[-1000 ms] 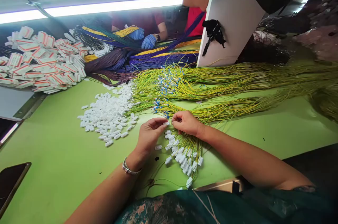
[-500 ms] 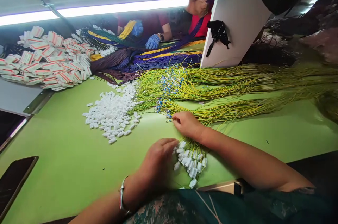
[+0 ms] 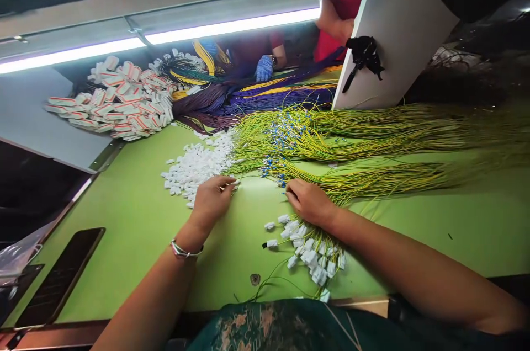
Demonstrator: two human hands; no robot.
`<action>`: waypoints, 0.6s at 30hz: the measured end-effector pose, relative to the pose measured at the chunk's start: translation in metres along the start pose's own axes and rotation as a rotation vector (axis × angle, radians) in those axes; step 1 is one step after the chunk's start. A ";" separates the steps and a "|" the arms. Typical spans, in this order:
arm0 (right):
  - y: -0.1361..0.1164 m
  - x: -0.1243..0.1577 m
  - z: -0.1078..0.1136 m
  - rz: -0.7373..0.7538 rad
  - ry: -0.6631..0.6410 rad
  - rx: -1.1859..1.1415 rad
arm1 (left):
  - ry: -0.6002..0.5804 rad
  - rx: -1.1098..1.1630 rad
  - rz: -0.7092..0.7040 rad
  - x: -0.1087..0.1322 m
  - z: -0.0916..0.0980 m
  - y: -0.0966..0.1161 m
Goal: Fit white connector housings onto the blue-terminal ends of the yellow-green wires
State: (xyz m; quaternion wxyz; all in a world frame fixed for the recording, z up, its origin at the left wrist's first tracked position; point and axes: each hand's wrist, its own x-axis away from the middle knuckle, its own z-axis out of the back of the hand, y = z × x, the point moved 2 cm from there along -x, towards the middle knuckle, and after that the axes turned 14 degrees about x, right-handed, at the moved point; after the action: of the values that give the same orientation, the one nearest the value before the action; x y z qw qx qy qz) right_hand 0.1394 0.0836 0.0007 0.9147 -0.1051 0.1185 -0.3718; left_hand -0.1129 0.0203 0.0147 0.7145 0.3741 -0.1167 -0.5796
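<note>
My left hand (image 3: 212, 200) rests at the near edge of a heap of small white plastic connectors (image 3: 197, 167) on the green table, fingers curled down onto the pieces in a pinch. My right hand (image 3: 308, 202) lies beside the blue-tipped ends (image 3: 273, 166) of a bundle of yellow-green wires (image 3: 372, 177), fingers closed on a wire end. Just below it lies a cluster of wires fitted with white connectors (image 3: 308, 251).
A pile of red-and-white labelled tags (image 3: 120, 100) sits at the back left, with purple and yellow cable bundles (image 3: 248, 94) behind. A co-worker's blue-gloved hand (image 3: 263, 68) works across the table. A dark phone (image 3: 62, 276) lies at the near left edge. A white panel (image 3: 397, 36) stands at the back right.
My left hand has left the finished connector cluster and reached up-left to the heap of loose white connectors. My right hand stayed at the wire ends. The view shifted to the left.
</note>
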 end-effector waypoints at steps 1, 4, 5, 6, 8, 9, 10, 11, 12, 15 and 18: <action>0.001 0.000 -0.001 -0.002 0.019 -0.025 | -0.026 -0.058 -0.012 -0.002 -0.003 0.000; 0.004 -0.001 -0.003 0.011 0.060 -0.078 | -0.096 -0.222 -0.082 -0.003 -0.015 0.005; 0.005 -0.001 -0.004 0.024 0.066 -0.096 | -0.118 -0.253 -0.100 -0.003 -0.018 0.007; 0.006 -0.001 -0.004 0.037 0.071 -0.122 | -0.134 -0.269 -0.114 -0.004 -0.020 0.008; 0.008 -0.001 -0.005 0.048 0.079 -0.203 | -0.137 -0.251 -0.123 -0.006 -0.020 0.009; 0.009 -0.001 -0.005 0.041 0.079 -0.254 | -0.123 -0.216 -0.118 -0.007 -0.018 0.010; 0.010 -0.002 -0.005 0.025 0.076 -0.305 | -0.096 -0.161 -0.101 -0.007 -0.015 0.012; 0.011 -0.002 -0.005 0.002 0.069 -0.351 | -0.062 -0.083 -0.067 -0.007 -0.012 0.015; 0.012 -0.003 -0.005 -0.025 0.059 -0.390 | -0.032 0.018 -0.014 -0.007 -0.009 0.020; 0.014 -0.005 -0.007 -0.100 0.035 -0.466 | -0.043 0.425 0.208 -0.003 -0.010 0.037; 0.017 -0.007 -0.008 -0.148 0.025 -0.514 | -0.205 0.786 0.373 0.003 -0.026 0.055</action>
State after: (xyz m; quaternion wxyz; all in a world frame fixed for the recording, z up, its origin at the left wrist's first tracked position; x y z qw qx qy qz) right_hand 0.1430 0.0993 -0.0106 0.8268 -0.3380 0.2122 -0.3964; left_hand -0.0553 0.0311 0.0329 0.5952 0.5302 -0.4639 -0.3865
